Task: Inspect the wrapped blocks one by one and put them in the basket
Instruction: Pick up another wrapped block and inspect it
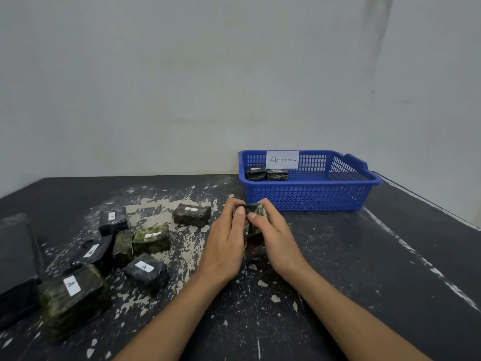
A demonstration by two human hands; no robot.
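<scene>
Just in front of the blue basket (307, 201), near its left corner, I am gripping one wrapped block (254, 217) with my left hand (226, 247) and right hand (276, 241), both thumbs pressing on top. It is showing dark, mottled green-black under glossy film. More labelled blocks (152, 239) are lying to the left on the scuffed table (364, 269), and two blocks (266, 174) are sitting in the basket's far-left corner.
</scene>
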